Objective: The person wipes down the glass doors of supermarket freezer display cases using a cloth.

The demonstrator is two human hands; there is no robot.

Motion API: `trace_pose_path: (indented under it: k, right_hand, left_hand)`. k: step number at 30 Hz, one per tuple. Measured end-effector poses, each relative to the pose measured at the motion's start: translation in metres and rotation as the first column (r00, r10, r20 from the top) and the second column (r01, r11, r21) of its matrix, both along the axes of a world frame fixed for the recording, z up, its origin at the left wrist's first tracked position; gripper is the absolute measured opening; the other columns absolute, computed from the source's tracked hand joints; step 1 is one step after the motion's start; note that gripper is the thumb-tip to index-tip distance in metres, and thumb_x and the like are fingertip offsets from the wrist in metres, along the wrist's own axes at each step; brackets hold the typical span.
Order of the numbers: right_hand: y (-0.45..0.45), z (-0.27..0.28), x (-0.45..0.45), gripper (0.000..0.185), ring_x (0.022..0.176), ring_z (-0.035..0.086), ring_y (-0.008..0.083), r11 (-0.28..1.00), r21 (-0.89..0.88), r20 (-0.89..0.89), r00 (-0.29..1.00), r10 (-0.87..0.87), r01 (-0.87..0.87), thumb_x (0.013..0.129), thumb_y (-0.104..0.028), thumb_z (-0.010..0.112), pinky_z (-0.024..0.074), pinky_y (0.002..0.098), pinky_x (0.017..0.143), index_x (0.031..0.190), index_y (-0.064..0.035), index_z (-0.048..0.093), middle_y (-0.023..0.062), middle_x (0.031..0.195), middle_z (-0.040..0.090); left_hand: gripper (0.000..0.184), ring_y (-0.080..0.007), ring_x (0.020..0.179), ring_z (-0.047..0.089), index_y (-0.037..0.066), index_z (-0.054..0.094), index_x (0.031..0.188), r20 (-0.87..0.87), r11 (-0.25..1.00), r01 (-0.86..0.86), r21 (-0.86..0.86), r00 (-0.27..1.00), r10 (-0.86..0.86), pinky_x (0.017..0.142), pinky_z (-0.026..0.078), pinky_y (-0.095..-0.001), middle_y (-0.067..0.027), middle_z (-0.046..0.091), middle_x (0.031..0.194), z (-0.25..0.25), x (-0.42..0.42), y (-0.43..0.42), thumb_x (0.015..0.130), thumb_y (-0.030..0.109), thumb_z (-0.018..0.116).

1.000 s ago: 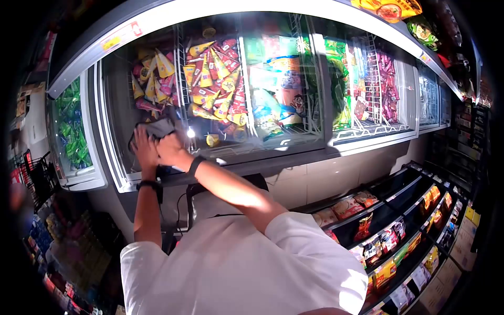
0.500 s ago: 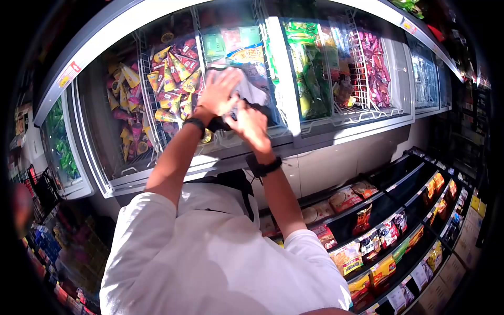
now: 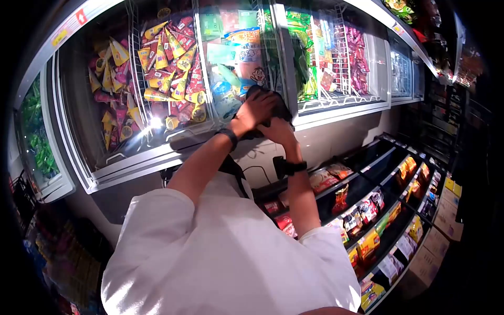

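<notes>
A dark, bunched cloth (image 3: 282, 109) is pressed against the freezer's glass lid (image 3: 223, 113) near its front edge. My left hand (image 3: 256, 111) lies over the cloth with its fingers bent around it. Just below and to the right, my right hand (image 3: 278, 131) grips the cloth's lower part, close to the left hand. Part of the cloth is hidden under both hands. Beneath the glass are cone ice creams (image 3: 170, 63) in yellow and red wrappers, and pale blue and green packs (image 3: 223, 52).
A white freezer frame (image 3: 126, 167) runs along the front. Green packs (image 3: 299, 42) and pink packs (image 3: 357, 58) fill compartments to the right. Tiered black shelves (image 3: 388, 202) with bagged snacks stand low on my right, beside cardboard boxes (image 3: 436, 241).
Both hands have moved right and toward the front edge of the glass with the cloth. The cloth looked pale on top before and is dark now. The view has shifted slightly.
</notes>
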State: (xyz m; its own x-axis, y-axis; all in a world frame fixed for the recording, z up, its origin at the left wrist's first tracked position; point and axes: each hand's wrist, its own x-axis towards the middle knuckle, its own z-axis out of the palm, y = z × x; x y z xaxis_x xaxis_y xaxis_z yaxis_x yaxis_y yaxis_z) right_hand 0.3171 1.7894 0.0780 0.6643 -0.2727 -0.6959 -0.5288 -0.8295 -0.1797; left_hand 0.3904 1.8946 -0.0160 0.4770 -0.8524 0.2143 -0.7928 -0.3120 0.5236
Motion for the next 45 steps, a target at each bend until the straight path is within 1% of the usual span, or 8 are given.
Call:
trace_pose_path:
  k: [10,16,22,29,31,36,41,45]
  right_hand:
    - [0.157,-0.024,0.06,0.052,0.083,0.067,0.0358,0.802,0.579,-0.053,0.975,0.214,-0.145,0.071,-0.047,0.072,0.0522,0.0392,0.077,0.094,-0.0009,0.072,0.0256,0.085,0.068]
    - [0.35,-0.015,0.114,0.054,0.073,0.067,0.0359,0.804,0.226,0.263,0.829,0.493,-0.549,0.07,-0.052,0.069,0.0536,0.0422,0.071,0.077,0.001,0.07,0.0199,0.077,0.068]
    - [0.52,-0.036,0.168,0.045,0.069,0.066,0.0347,0.529,0.094,0.45,0.51,0.733,-0.843,0.061,-0.048,0.07,0.0522,0.0436,0.064,0.068,-0.0039,0.069,0.0166,0.069,0.066]
    - [0.535,-0.03,0.181,0.042,0.074,0.068,0.0327,0.423,0.182,0.45,0.458,0.767,-0.888,0.05,-0.035,0.073,0.0533,0.0432,0.067,0.079,-0.0039,0.071,0.0158,0.077,0.069]
    - [0.525,-0.016,0.185,0.041,0.079,0.068,0.0332,0.556,0.376,0.262,0.66,0.704,-0.741,0.056,-0.034,0.073,0.054,0.0427,0.072,0.081,-0.0011,0.071,0.0191,0.08,0.069]
    - [0.53,-0.009,0.187,0.042,0.081,0.069,0.0324,0.595,0.366,0.242,0.691,0.682,-0.715,0.059,-0.036,0.074,0.0539,0.0406,0.073,0.082,-0.0006,0.072,0.0199,0.084,0.069]
    - [0.52,-0.082,0.196,0.041,0.062,0.062,0.0259,0.29,0.492,0.511,0.542,0.667,-0.821,0.065,-0.035,0.071,0.0444,0.0384,0.058,0.079,0.0034,0.066,0.0177,0.068,0.064]
    - [0.518,-0.059,0.194,0.043,0.062,0.06,0.0189,0.458,0.565,0.366,0.707,0.606,-0.686,0.069,-0.032,0.072,0.0429,0.0372,0.058,0.081,0.0074,0.063,0.0181,0.066,0.061]
  left_hand:
    - [0.06,-0.0235,0.14,0.032,0.006,0.048,0.134,-0.205,0.993,0.088,-0.078,0.973,-0.103,0.112,0.024,-0.0468,-0.0082,0.043,0.144,0.006,0.029,0.214,0.075,0.013,0.06]
    - [0.058,-0.0252,0.144,0.024,0.009,0.044,0.138,-0.134,0.963,-0.236,0.132,0.958,0.253,0.109,0.018,-0.0595,-0.0093,0.038,0.148,0.001,0.052,0.419,0.081,0.011,0.055]
    - [0.054,-0.031,0.146,0.015,0.012,0.033,0.147,-0.229,0.677,-0.596,0.432,0.653,0.722,0.108,0.014,-0.0644,-0.0113,0.023,0.157,0.013,0.037,0.576,0.094,0.012,0.043]
    - [0.061,-0.0361,0.146,0.009,0.003,0.026,0.148,-0.242,0.737,-0.61,0.29,0.698,0.673,0.111,0.018,-0.0564,-0.0174,0.011,0.158,-0.004,0.023,0.597,0.094,0.024,0.045]
    - [0.063,-0.0363,0.147,0.008,0.003,0.026,0.148,-0.185,0.687,-0.637,0.349,0.672,0.717,0.111,0.017,-0.0571,-0.0169,0.01,0.159,-0.003,0.029,0.587,0.093,0.026,0.047]
    - [0.067,-0.0372,0.146,0.007,0.006,0.026,0.148,-0.151,0.654,-0.59,0.474,0.678,0.72,0.111,0.016,-0.0599,-0.0151,0.005,0.16,-0.008,0.037,0.583,0.092,0.033,0.051]
    - [0.064,-0.0385,0.144,0.016,0.003,0.027,0.147,-0.198,0.614,-0.671,0.415,0.593,0.781,0.108,0.024,-0.0619,-0.0189,0.019,0.156,0.011,0.039,0.575,0.092,0.026,0.049]
    - [0.057,-0.0426,0.137,0.031,-0.008,0.037,0.138,-0.198,0.54,-0.756,0.37,0.504,0.841,0.104,0.035,-0.057,-0.0257,0.032,0.148,0.011,0.031,0.573,0.087,0.015,0.049]
